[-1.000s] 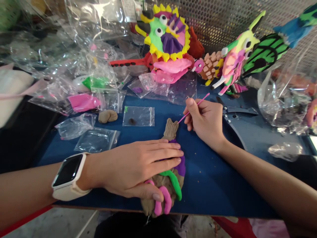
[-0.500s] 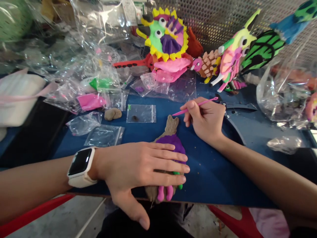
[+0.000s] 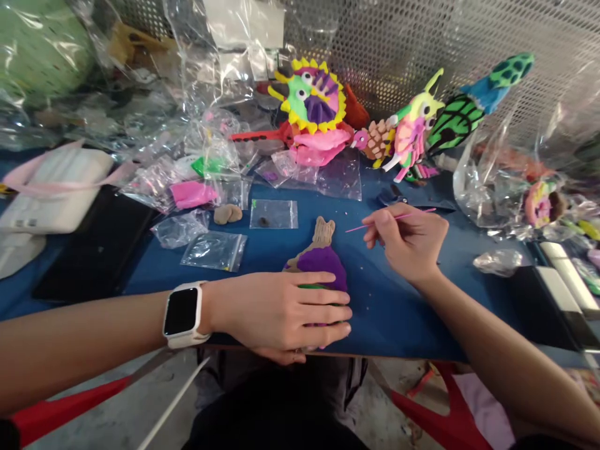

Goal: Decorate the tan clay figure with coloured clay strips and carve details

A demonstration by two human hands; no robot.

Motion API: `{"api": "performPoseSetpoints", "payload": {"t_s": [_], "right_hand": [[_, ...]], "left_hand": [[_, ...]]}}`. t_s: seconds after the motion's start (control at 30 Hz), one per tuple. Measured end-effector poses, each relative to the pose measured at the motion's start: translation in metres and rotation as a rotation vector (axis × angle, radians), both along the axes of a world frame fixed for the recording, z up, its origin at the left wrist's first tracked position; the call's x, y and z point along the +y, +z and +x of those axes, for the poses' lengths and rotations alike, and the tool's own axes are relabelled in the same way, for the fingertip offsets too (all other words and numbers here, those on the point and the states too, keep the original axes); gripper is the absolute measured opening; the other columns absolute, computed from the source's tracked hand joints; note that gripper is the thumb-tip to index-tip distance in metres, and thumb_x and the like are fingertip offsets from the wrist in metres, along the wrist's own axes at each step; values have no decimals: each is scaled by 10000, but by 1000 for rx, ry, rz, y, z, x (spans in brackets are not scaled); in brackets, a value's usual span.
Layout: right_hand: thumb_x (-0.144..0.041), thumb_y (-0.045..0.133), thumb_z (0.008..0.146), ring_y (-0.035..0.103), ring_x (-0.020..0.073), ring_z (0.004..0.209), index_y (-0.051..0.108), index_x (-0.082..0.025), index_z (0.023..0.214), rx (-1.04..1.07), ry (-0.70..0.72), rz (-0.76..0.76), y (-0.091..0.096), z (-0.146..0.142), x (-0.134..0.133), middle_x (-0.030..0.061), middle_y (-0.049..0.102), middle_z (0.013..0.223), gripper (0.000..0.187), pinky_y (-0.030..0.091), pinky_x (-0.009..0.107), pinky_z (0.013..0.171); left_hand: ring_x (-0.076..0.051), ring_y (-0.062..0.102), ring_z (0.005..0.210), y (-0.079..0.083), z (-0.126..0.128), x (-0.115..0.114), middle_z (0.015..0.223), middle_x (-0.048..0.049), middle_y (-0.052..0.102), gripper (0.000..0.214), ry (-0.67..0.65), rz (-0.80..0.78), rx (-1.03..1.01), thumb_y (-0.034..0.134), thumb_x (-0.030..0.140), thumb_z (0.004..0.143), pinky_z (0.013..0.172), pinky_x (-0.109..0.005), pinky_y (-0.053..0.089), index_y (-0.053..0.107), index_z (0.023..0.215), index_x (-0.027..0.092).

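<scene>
A flat clay figure (image 3: 313, 257), with a grey-brown ridged tail and a purple body, lies at the table's front edge. My left hand (image 3: 276, 310) rests over its lower part, fingers stretched out and slightly apart, hiding much of it. Bits of green and pink show between the fingers, and the thumb sits low by the edge. Right of the tail, my right hand (image 3: 410, 240) pinches a thin pink clay modelling tool (image 3: 359, 229). The tool's tip points left towards the tail, apart from it.
Grey clay lumps (image 3: 227, 214) and a small zip bag (image 3: 274, 214) lie beyond my left hand. Colourful clay animals (image 3: 319, 103) stand at the back before a perforated metal panel (image 3: 379, 37). A black tablet-like slab (image 3: 94, 247) lies left; scissors-like dark tool (image 3: 394, 195) lies beyond my right hand.
My right hand with the modelling tool has moved right, away from the clay tail. My left thumb has drawn in towards the figure. The camera view has shifted.
</scene>
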State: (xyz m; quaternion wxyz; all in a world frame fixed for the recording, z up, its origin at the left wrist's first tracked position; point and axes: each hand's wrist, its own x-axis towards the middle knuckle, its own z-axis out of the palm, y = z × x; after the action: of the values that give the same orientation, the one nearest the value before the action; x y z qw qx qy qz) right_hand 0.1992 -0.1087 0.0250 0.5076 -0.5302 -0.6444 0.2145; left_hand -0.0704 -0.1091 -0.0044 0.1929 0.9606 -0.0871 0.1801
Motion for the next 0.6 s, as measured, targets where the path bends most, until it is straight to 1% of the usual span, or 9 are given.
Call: {"api": "performPoseSetpoints", "payload": {"t_s": [0.13, 0.2, 0.23, 0.3, 0.37, 0.4, 0.47, 0.53, 0.6], "right_hand": [[-797, 741, 1001, 627, 141, 416, 798, -222, 781, 61, -7, -26, -15, 8, 7, 20, 725, 579, 619, 490, 270, 423], [-798, 710, 1025, 675, 153, 450, 799, -217, 843, 104, 13, -40, -20, 10, 10, 26, 755, 617, 615, 505, 266, 438], [-790, 680, 1050, 715, 166, 488, 803, -217, 884, 115, 22, -44, -22, 10, 11, 37, 783, 657, 609, 533, 271, 460], [-737, 620, 1110, 814, 198, 633, 814, -221, 975, 96, 50, -45, -25, 10, 11, 68, 853, 797, 567, 629, 302, 567], [-639, 591, 1162, 888, 228, 876, 824, -234, 1067, 17, 97, -38, -26, 9, 10, 91, 900, 985, 477, 712, 356, 780], [-582, 588, 1179, 895, 240, 1020, 827, -244, 1115, -30, 129, -40, -27, 8, 9, 96, 908, 1087, 419, 720, 386, 904], [-478, 605, 1186, 853, 253, 1250, 820, -264, 1216, -120, 202, -56, -26, 5, 8, 94, 893, 1267, 305, 683, 433, 1095], [-412, 651, 1163, 805, 267, 1367, 801, -276, 1298, -186, 262, -67, -26, 4, 7, 90, 857, 1397, 245, 649, 465, 1182], [-384, 701, 1130, 781, 284, 1411, 785, -278, 1345, -225, 285, -62, -27, 4, 8, 88, 834, 1450, 254, 629, 496, 1223]], "left_hand": [[-303, 658, 1553, 1, 0, -5, 1577, -109, 756, 429, 43, 73, -50, 727, 351, 1097, 1452, -516, 375, 766, 1490, 183], [-305, 647, 1561, 1, -1, -5, 1587, -105, 749, 414, 68, 77, -52, 698, 390, 1123, 1463, -527, 349, 771, 1481, 194], [-305, 642, 1565, 0, -1, -4, 1588, -102, 749, 415, 75, 58, -40, 691, 417, 1130, 1469, -535, 333, 774, 1478, 208], [-310, 632, 1575, 0, -2, -1, 1589, -98, 748, 430, 75, -17, 15, 710, 460, 1119, 1485, -563, 282, 773, 1482, 239], [-322, 632, 1574, 0, -3, 4, 1582, -98, 754, 453, 60, -79, 64, 744, 486, 1096, 1496, -598, 221, 773, 1482, 250], [-326, 637, 1567, 0, -3, 5, 1575, -98, 758, 446, 51, -87, 67, 750, 482, 1093, 1497, -611, 209, 777, 1472, 250], [-320, 668, 1534, 2, -2, 7, 1546, -97, 776, 368, 45, -53, 21, 737, 425, 1105, 1485, -607, 259, 801, 1421, 247], [-292, 725, 1460, 7, -1, 8, 1494, -86, 807, 253, 43, 14, -59, 710, 324, 1117, 1442, -560, 391, 833, 1327, 253], [-255, 789, 1350, 14, 0, 7, 1406, -59, 846, 182, 42, 82, -130, 701, 255, 1109, 1349, -491, 540, 854, 1207, 272]]}}
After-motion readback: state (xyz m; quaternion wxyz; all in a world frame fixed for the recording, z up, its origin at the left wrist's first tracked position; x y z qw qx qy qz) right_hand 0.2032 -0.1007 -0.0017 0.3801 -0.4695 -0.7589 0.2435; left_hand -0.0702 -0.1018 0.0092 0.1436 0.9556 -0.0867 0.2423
